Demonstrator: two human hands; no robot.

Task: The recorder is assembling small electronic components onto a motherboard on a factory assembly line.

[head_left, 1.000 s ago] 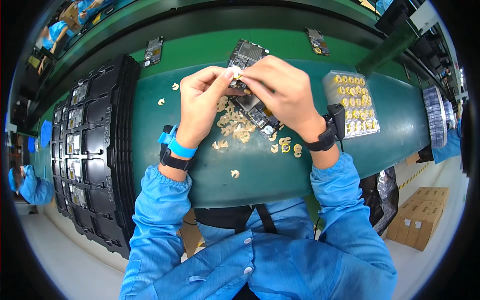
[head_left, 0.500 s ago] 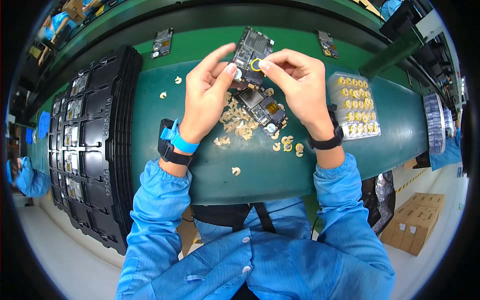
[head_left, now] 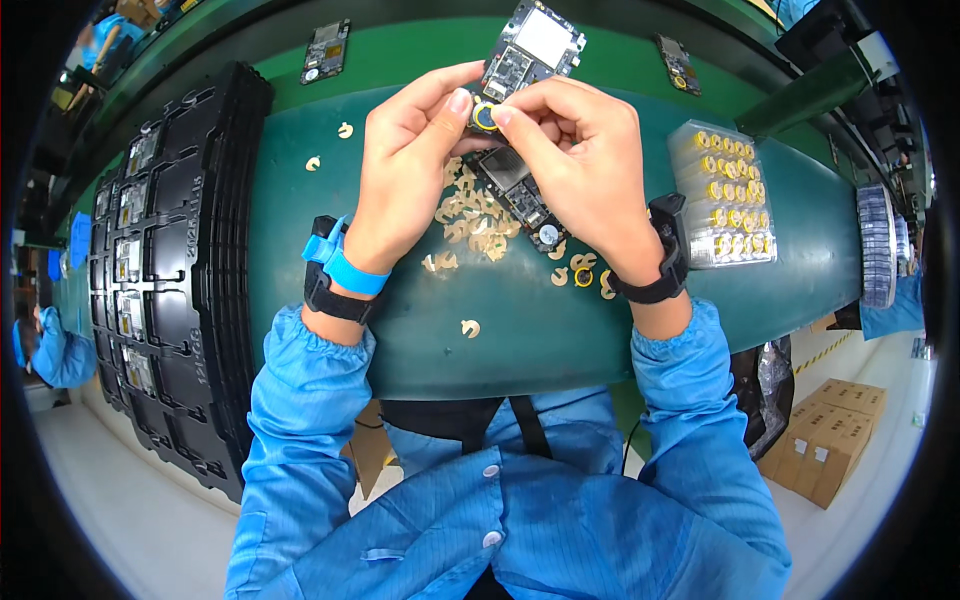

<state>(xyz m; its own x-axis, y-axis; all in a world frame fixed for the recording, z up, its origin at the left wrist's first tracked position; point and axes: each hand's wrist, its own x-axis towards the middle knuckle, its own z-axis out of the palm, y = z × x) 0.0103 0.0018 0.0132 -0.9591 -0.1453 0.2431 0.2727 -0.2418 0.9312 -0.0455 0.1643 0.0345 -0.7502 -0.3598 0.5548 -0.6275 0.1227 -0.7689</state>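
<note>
My left hand (head_left: 405,170) grips a dark circuit board (head_left: 520,62), which stands tilted above the table with a white square area toward its top. At the board's lower end is a yellow-rimmed coin cell (head_left: 484,116). My right hand (head_left: 585,165) pinches at that cell with thumb and fingertips, close to the left thumb. A second circuit board (head_left: 522,196) lies on the green table beneath my hands, partly hidden by them. Beside it spreads a heap of small beige notched discs (head_left: 478,222). Another yellow-rimmed coin cell (head_left: 583,277) lies near my right wrist.
Stacked black trays (head_left: 180,290) holding boards stand at the left. A clear tray (head_left: 748,256) with rows of yellow-rimmed cells sits at the right. Two more boards, one far left (head_left: 325,52) and one far right (head_left: 678,64), lie along the back. Cardboard boxes (head_left: 828,440) stand on the floor.
The held board has been turned, so its white square area shows now. My right hand has brought the yellow-rimmed cell to the board's lower end, beside my left thumb.
</note>
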